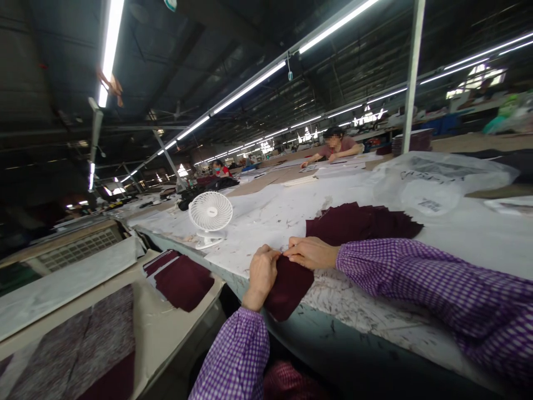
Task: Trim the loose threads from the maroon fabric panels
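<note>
A maroon fabric piece (290,291) hangs partly over the front edge of the white-covered table (266,214). My left hand (263,273) pinches its upper left edge. My right hand (310,253) grips the same piece at the top, with its fingertips close to the left hand's. Both hands are closed on the cloth, and their fingertips partly hide it. Just beyond my right hand lies a fanned stack of maroon pieces (360,222).
A small white fan (210,212) stands near the table edge. On a lower surface at left sit more maroon pieces (185,282) and a speckled sheet (89,328). A clear plastic bag (437,180) lies at right. A co-worker (339,145) leans over the table farther back.
</note>
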`<state>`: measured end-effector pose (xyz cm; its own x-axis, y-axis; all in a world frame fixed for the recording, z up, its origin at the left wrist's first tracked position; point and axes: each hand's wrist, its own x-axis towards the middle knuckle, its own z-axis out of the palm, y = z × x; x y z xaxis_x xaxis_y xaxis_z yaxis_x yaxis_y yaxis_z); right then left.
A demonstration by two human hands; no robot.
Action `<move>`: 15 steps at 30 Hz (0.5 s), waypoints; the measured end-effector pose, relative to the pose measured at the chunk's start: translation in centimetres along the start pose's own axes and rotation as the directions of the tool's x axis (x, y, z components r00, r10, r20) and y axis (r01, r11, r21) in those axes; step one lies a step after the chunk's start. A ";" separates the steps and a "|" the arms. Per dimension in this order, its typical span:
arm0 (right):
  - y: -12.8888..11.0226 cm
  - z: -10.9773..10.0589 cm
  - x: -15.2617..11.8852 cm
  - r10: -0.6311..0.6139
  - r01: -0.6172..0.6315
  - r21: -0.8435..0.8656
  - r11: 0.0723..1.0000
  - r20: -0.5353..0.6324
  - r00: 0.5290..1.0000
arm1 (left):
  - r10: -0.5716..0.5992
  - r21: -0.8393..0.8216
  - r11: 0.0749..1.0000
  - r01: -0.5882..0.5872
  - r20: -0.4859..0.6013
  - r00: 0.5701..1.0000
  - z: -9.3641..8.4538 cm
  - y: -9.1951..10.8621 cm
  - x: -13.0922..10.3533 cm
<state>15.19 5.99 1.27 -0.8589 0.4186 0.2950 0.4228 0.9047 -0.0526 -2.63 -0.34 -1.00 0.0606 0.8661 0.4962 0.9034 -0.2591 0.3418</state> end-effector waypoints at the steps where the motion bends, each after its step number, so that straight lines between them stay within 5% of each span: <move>1: 0.2 0.1 0.1 0.011 -0.011 0.030 0.999 -0.003 1.000 | 0.020 0.030 0.999 -0.020 0.010 1.000 0.0 0.1 0.0; 7: 0.7 0.5 0.2 0.135 -0.129 0.162 0.978 -0.030 0.990 | 0.049 0.124 0.991 -0.055 0.048 0.998 -0.2 0.4 0.0; 15: 0.3 1.1 0.2 -0.020 0.037 0.128 0.991 -0.133 0.991 | 0.033 0.220 0.974 -0.050 0.080 0.996 -0.2 0.7 0.3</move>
<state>14.79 6.44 0.26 -0.8212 0.3862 0.4202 0.3504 0.9223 -0.1629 -2.09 -0.29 -0.45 0.1245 0.8885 0.4418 0.9704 -0.2019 0.1328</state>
